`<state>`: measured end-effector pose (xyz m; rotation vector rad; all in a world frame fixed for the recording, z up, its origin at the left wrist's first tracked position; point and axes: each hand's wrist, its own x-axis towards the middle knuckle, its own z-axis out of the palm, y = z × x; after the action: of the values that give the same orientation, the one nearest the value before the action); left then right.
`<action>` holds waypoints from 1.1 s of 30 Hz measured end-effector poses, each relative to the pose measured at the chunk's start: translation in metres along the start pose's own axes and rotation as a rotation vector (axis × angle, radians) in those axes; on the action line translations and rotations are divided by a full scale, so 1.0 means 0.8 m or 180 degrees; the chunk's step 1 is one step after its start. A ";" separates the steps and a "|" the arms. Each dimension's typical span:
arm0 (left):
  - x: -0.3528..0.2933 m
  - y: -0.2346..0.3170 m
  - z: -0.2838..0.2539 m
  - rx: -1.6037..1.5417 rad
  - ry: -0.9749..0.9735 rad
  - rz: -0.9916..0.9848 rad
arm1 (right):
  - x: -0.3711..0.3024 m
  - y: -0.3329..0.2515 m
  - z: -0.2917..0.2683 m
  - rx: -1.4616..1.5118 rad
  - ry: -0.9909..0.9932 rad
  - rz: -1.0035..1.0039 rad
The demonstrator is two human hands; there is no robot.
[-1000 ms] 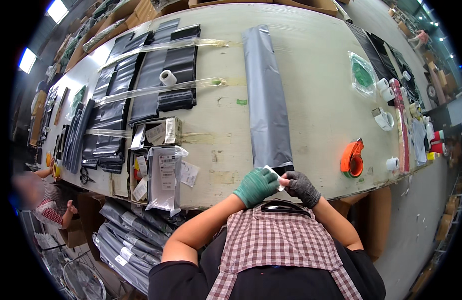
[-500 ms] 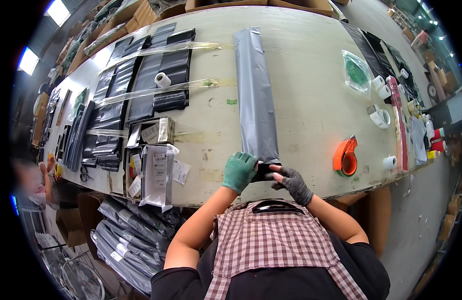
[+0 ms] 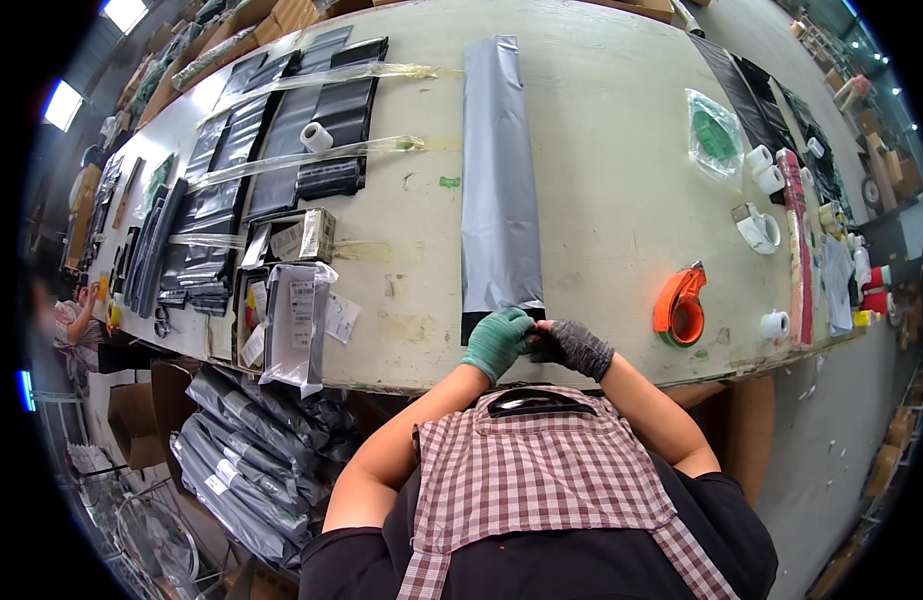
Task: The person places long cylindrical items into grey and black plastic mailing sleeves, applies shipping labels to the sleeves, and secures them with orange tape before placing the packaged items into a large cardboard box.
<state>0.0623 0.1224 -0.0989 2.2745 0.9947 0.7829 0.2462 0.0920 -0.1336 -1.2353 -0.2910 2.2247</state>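
Observation:
A long silver-grey plastic bag [image 3: 502,190] with a black near end lies lengthwise in front of me on the table. My left hand [image 3: 499,343], in a green glove, is closed over the black end of the bag. Against its fingertips, at the bag's near right corner, the fingers of my right hand [image 3: 580,352] are pinched together in a dark grey glove. What the right fingers hold between them is hidden.
An orange tape dispenser [image 3: 680,308] stands right of the bag. White rolls [image 3: 775,325] and a red-wrapped long bundle [image 3: 797,250] lie farther right. To the left are stacked black bags [image 3: 342,120], small boxes [image 3: 300,315] and scissors [image 3: 163,322]. Folded grey bags [image 3: 247,460] sit below the table edge.
My right hand's fingers, apart before, have closed in beside the left hand. The left hand has shifted slightly right along the bag's near end, uncovering the black left corner.

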 end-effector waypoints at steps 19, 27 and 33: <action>-0.026 0.038 -0.057 -0.0469 0.0588 -0.0360 | 0.000 -0.002 -0.014 -0.1735 -0.0056 -0.0867; 0.003 0.020 -0.008 0.0269 -0.0033 -0.0441 | 0.011 0.016 -0.023 -0.1135 -0.0301 -0.0898; -0.026 0.023 -0.010 0.0285 0.0322 -0.0218 | 0.016 0.018 -0.022 -0.1633 -0.0305 -0.1080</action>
<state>0.0540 0.0974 -0.0872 2.2820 1.1693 0.8471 0.2505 0.0864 -0.1590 -1.2134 -1.0792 1.9715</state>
